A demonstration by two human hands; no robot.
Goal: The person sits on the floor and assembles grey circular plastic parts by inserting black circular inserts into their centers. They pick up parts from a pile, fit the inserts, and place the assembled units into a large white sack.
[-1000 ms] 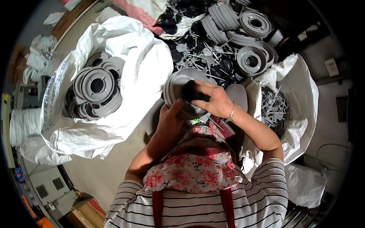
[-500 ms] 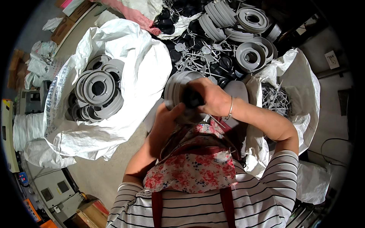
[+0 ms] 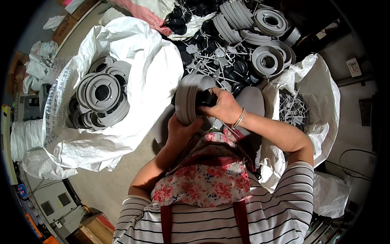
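My left hand [image 3: 181, 131] is closed around the lower side of a ribbed grey plastic ring [image 3: 187, 99], which stands on edge above my lap. With bent fingers my right hand [image 3: 223, 106] grips a black plastic cap [image 3: 204, 97] at the ring's open right side. Whether the cap sits inside the ring or just against it, I cannot tell. Just beyond my hands lies a pile of grey thin-stemmed plastic pieces [image 3: 209, 61] mixed with black caps [image 3: 240, 66].
On the left, a white woven sack [image 3: 150, 65] holds several grey rings [image 3: 102, 92]. Another white sack [image 3: 325, 97] at the right contains grey stemmed pieces [image 3: 293, 107]. More grey rings [image 3: 271, 21] are stacked at the far right of the pile. A wall socket [image 3: 354, 67] is at right.
The ring has turned more edge-on, its open side now to the right. My right hand has shifted slightly right and down with the black cap, which shows more clearly.
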